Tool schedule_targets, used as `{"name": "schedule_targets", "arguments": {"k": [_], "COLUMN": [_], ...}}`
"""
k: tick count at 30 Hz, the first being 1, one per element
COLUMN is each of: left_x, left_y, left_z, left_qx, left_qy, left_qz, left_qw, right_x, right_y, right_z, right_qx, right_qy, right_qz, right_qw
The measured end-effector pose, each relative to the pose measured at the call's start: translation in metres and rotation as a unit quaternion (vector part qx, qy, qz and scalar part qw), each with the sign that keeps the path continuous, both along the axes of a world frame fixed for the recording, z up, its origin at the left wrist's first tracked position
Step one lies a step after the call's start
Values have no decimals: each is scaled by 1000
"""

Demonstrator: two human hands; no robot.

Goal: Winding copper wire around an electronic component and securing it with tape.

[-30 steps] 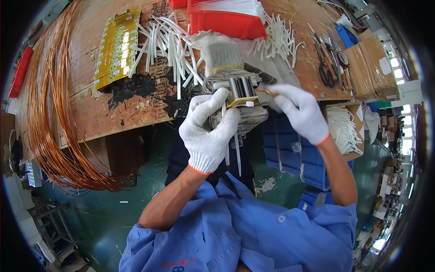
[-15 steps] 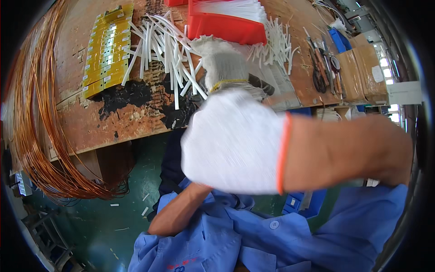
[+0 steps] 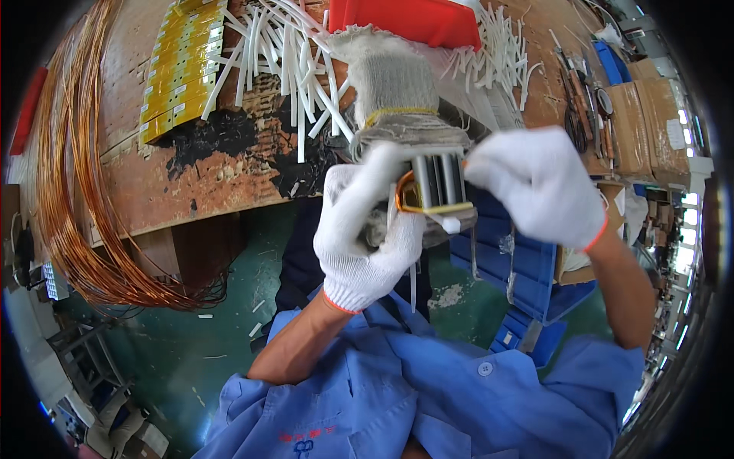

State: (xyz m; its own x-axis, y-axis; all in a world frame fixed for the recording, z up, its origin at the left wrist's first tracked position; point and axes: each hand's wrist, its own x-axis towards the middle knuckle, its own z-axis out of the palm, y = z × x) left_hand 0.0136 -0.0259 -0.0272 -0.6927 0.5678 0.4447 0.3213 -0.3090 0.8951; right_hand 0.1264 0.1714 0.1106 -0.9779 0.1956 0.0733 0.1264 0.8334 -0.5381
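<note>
- The left hand (image 3: 365, 237), in a white knit glove with an orange cuff, gripped the small coil core (image 3: 434, 186) from below and the left, thumb stretched up along its side; it held that grip in the earlier frames too.
- The coil core, grey metal plates wound with copper wire and yellow tape, sat between both hands, above the bench edge and in front of the chest.
- The right hand (image 3: 539, 183), gloved the same way, pinched the core's right end with curled fingers. Half a second before, it had swung up close to the camera and blocked most of the view; it had since dropped back onto the core.
- Just behind the hands a spare grey knit glove (image 3: 391, 84) lay on the wooden workbench (image 3: 122, 183).
- Farther back lay scattered white sleeve tubes (image 3: 287, 53), a yellow strip stack (image 3: 180, 73) and a red tray (image 3: 417, 19).
- A copper wire bundle (image 3: 73, 199) looped off the bench's left side.
</note>
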Motion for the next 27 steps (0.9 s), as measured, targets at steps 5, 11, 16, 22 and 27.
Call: {"name": "schedule_targets", "arguments": {"k": [5,11,16,22,27], "left_x": [1,-1,17,0,3], "left_y": [1,3,13,1,3], "left_z": [14,-4,0,4,13], "left_qx": [-41,-7,9,-10,-14], "left_qy": [-20,-17,-73,46,31], "left_qz": [-23,9,70,32,21], "left_qw": [999,1000,995,998,999], "right_x": [48,-45,-132,-9,41], "right_y": [-83,-121,-41,-3,-105], "right_z": [19,48,61,15,27], "right_qx": [320,249,161,-209,295], "right_qy": [-108,-55,-248,-105,-140], "right_qz": [52,194,204,-53,49], "right_qw": [940,947,934,971,944]}}
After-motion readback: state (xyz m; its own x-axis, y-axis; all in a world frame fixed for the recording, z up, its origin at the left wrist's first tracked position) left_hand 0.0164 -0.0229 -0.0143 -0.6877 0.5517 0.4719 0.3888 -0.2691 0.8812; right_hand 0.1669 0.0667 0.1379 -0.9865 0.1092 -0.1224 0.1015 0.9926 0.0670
